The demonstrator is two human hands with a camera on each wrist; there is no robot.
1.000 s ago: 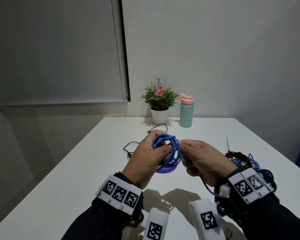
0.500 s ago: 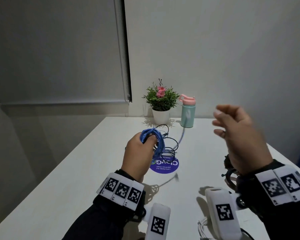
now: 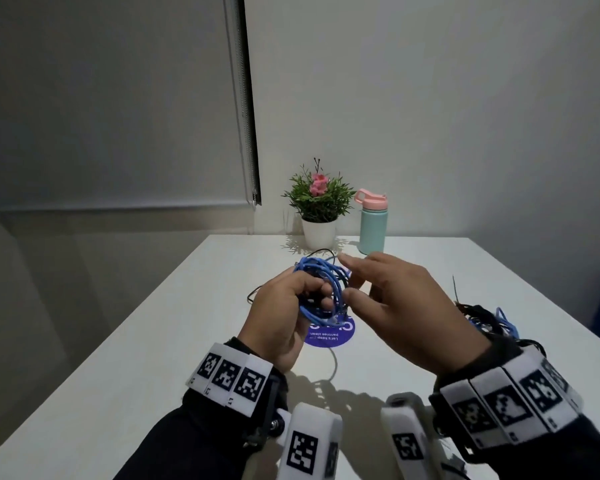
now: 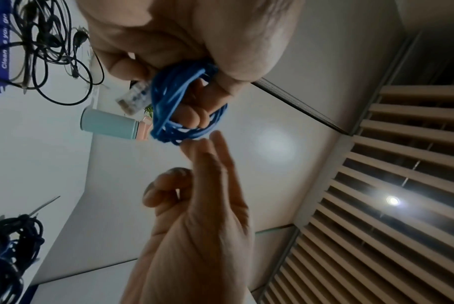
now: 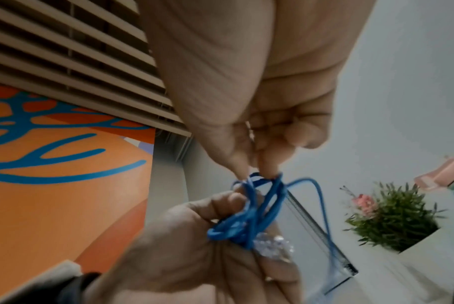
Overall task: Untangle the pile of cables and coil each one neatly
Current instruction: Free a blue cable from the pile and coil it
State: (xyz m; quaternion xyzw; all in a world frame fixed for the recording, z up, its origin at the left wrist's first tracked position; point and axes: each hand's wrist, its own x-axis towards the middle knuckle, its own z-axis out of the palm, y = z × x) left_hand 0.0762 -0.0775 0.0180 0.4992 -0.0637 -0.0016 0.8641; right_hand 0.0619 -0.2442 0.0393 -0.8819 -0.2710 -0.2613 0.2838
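Note:
My left hand [image 3: 284, 306] grips a small coil of blue cable [image 3: 321, 289] above the table, fingers curled through its loops. The coil's clear plug [image 4: 134, 98] sticks out beside the fingers. My right hand [image 3: 395, 306] is right beside the coil, its straight fingertips [image 5: 268, 167] touching the top loops; the other fingers are curled back and hold nothing that I can see. One loose blue strand [image 5: 321, 205] arcs away from the coil. A tangle of thin black cables [image 4: 46, 41] lies on the table beyond my hands.
A bundle of black and blue cables [image 3: 482, 317] lies at the right, by my right wrist. A round purple sticker [image 3: 329, 336] lies under the coil, with a thin pale cable [image 3: 333, 365] trailing from it. A potted plant [image 3: 319, 202] and a mint bottle [image 3: 373, 223] stand at the far edge.
My right hand left the coil, swung up and to the right, and has now come back to it. The left hand kept its grip on the blue coil throughout.

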